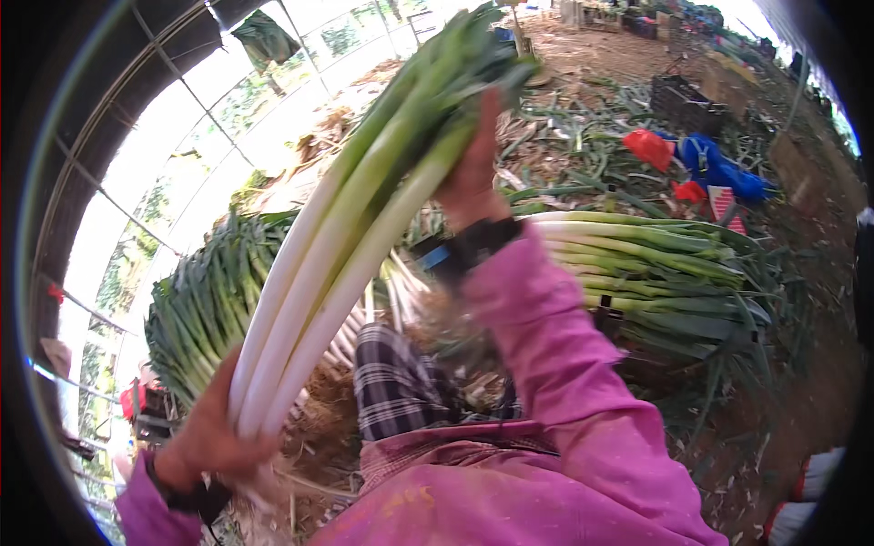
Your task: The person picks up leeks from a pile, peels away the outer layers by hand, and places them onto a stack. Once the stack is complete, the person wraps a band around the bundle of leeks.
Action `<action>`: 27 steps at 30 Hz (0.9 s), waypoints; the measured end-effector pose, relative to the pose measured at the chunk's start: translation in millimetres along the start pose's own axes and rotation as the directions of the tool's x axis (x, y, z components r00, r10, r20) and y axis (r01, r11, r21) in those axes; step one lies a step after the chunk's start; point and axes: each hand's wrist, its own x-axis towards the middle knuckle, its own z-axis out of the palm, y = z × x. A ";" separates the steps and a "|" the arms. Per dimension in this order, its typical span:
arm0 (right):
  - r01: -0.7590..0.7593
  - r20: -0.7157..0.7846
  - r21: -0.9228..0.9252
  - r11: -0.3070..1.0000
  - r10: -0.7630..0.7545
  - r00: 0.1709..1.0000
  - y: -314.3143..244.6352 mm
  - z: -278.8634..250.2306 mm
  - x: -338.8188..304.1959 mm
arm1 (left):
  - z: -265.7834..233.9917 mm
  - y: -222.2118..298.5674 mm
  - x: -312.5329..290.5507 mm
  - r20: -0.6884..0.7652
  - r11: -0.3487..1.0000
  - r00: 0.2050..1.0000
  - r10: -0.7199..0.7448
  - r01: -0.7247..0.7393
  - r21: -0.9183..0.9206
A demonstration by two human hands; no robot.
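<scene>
A bunch of several long leeks [323, 255] slants up in front of me, white ends low on the left and dark green leaves high. My left hand [214, 437] is closed round the white root ends. Higher up, my right hand [472, 173] wraps the leafy part; most of its fingers are hidden behind the stalks. Just beyond my right forearm lies a pile of trimmed leeks [637, 259], stalks side by side. To the left, behind the held bunch, a thick heap of leeks [214, 300] stands with leaves upward.
Cut leaves litter the ground [592, 136] ahead and to the right. A black crate [683, 102] stands farther back, with blue plastic [724, 166] and a red bag [648, 147] before it. A wire mesh wall [196, 105] runs along the left. My knee in plaid trousers [391, 373] is below the bunch.
</scene>
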 end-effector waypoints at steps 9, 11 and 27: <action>0.066 -0.171 -0.553 0.830 -0.191 0.966 -281.0 -28.0 -75.1 | 94.7 -13.9 304.5 0.127 0.908 0.907 0.401 -0.412 0.076; -0.012 -0.468 -0.612 0.791 -0.350 0.811 -291.1 -49.4 -109.4 | 140.4 -24.4 367.7 0.205 0.912 0.897 0.391 -0.407 0.042; -0.960 -0.947 -0.123 0.253 -0.320 0.037 -401.0 -157.9 -236.6 | 290.0 -139.8 500.8 0.436 0.925 0.897 0.067 -0.219 0.310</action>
